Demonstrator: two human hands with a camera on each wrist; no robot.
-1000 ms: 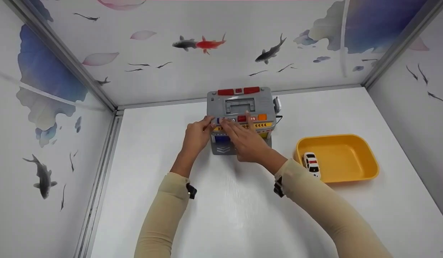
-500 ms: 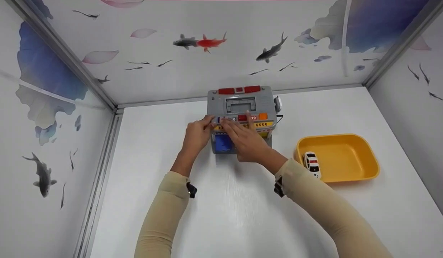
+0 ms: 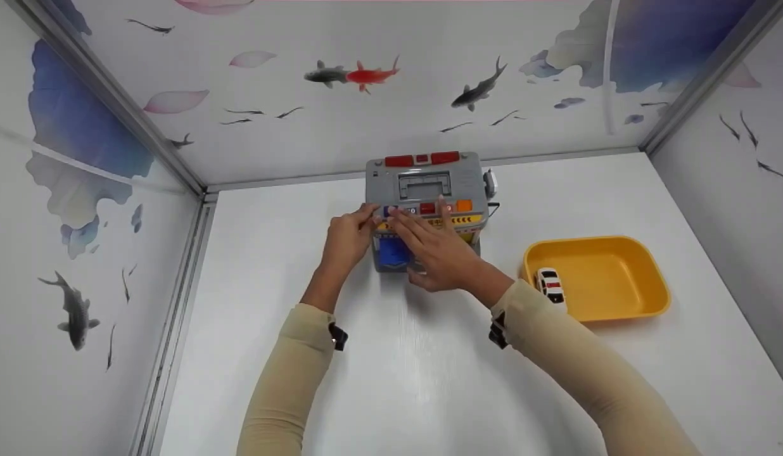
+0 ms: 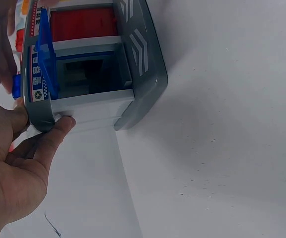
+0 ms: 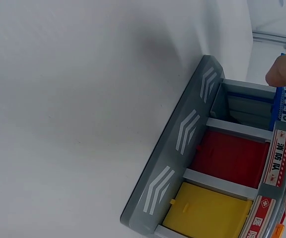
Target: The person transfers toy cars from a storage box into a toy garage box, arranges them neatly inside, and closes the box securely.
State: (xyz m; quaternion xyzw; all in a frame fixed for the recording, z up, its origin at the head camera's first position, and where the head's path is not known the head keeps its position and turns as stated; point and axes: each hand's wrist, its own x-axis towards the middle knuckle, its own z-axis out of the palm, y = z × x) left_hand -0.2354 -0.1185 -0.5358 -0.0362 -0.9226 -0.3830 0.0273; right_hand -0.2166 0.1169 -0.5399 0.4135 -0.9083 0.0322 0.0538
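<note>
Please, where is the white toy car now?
In the head view, the car lies inside the yellow tray at its left end, near the right sleeve and right of the grey toy garage.

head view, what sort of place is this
Probably an indoor booth: a white table enclosed on three sides by walls printed with fish, with metal strips along the corners.

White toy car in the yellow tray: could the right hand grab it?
Probably yes. The right hand must leave the toy garage first, but the yellow tray has no lid and the white toy car lies near the right sleeve.
</note>
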